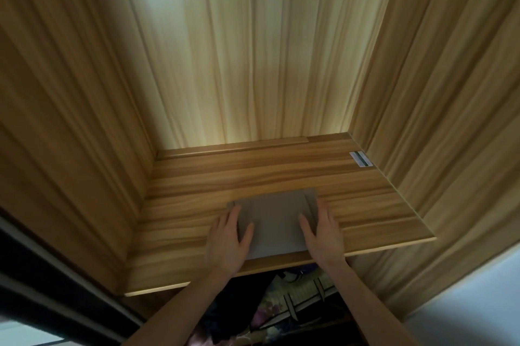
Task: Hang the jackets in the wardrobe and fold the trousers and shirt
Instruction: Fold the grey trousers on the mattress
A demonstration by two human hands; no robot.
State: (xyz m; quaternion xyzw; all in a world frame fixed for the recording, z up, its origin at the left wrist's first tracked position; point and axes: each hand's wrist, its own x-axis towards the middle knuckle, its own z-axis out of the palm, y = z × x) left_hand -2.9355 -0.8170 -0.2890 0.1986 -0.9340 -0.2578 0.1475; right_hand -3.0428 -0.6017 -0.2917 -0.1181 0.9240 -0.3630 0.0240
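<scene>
A folded grey-brown garment (274,221) lies flat on a wooden wardrobe shelf (253,171), near its front edge. My left hand (228,238) rests on the garment's left edge with fingers straight. My right hand (320,233) rests on its right edge, fingers straight and spread. Both forearms reach up from the bottom of the view. Which garment it is cannot be told from the fold.
Wooden wardrobe walls rise at the left (70,120), back (253,50) and right (436,92). A small white label (361,159) sticks at the shelf's back right corner. Below the shelf hang patterned clothes (284,309). A dark door frame (42,275) runs at the lower left.
</scene>
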